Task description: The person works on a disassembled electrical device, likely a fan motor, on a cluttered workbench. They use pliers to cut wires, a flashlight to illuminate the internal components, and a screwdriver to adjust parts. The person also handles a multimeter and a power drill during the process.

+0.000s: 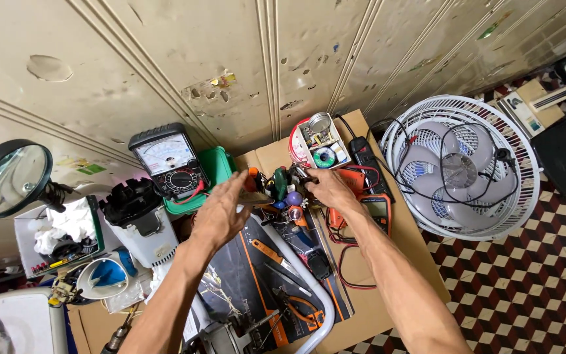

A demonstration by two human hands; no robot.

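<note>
Screwdrivers (276, 187) – handles upright, left hand (221, 213) spread empty, right hand (329, 190) gripping one – unclear.

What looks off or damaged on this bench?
The white fan lies flat on its back on the tiled floor, with black leads draped across its grille. The metal wall behind is dented with chipped paint. Both hands, left hand and right hand, reach into a dense jumble of tools.

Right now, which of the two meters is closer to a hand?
The orange digital meter beside the right hand. The black dial meter with the needle stands farther back, propped by the wall, away from the left hand.
</note>
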